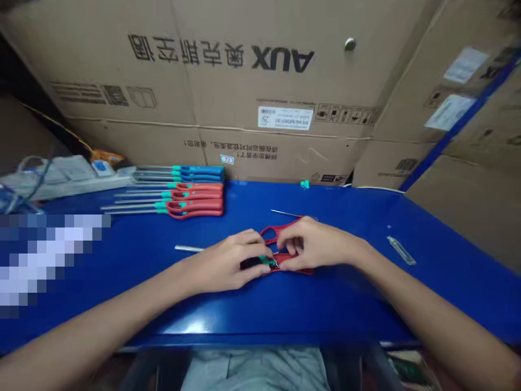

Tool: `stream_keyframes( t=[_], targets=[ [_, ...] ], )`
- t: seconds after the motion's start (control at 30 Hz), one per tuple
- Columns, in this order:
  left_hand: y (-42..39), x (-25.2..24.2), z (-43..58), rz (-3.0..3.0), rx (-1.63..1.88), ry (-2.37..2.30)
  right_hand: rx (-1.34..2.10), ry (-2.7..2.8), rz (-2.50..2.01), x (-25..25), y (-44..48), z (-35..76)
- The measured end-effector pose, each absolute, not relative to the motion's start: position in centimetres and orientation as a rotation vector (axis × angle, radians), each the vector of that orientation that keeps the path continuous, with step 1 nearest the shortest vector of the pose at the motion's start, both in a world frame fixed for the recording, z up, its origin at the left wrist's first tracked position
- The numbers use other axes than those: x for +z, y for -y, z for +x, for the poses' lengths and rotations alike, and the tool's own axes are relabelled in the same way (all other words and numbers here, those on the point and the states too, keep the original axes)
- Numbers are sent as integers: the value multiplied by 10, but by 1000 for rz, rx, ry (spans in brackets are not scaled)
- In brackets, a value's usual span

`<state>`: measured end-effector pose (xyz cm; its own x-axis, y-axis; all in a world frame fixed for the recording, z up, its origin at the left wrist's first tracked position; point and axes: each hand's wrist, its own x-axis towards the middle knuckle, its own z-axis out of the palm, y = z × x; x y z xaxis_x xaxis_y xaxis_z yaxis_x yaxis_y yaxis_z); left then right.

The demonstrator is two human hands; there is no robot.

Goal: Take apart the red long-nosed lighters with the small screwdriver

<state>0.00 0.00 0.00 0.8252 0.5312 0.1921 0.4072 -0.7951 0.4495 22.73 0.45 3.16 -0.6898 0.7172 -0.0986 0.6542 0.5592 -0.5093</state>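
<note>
On one blue table [260,315], one lower red casing [305,271] is pinched at its green end by the partly closed left hand [238,258]. Between both hands, it is touched by curled fingertips of the right hand [315,241]; whether it is gripped there cannot be told. From the hands, one lighter stack [195,207] is placed at 10 o'clock, one clear tube [401,250] at 3.

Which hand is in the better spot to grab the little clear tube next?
The right hand, I think: it's nearer the clear tube, and the left hand would likely reach across it. Both hands are at the red casing, so the right may need to leave that first.
</note>
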Motion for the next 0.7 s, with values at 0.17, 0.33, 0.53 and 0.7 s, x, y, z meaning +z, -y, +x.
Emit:
stream_keyframes(
  t=[0.17,0.33,0.53,0.7],
  targets=[
    [-3,3,-7,2627,406,-755,783,2702,-1114,26,-5,225],
    [-9,9,-15,2666,324,-763,844,2695,-1064,24,-5,223],
    [-14,9,-17,2653,335,-725,807,2679,-1068,21,-6,223],
    [-15,6,-16,2646,360,-718,679,2677,-1049,19,-3,220]
  ],
)
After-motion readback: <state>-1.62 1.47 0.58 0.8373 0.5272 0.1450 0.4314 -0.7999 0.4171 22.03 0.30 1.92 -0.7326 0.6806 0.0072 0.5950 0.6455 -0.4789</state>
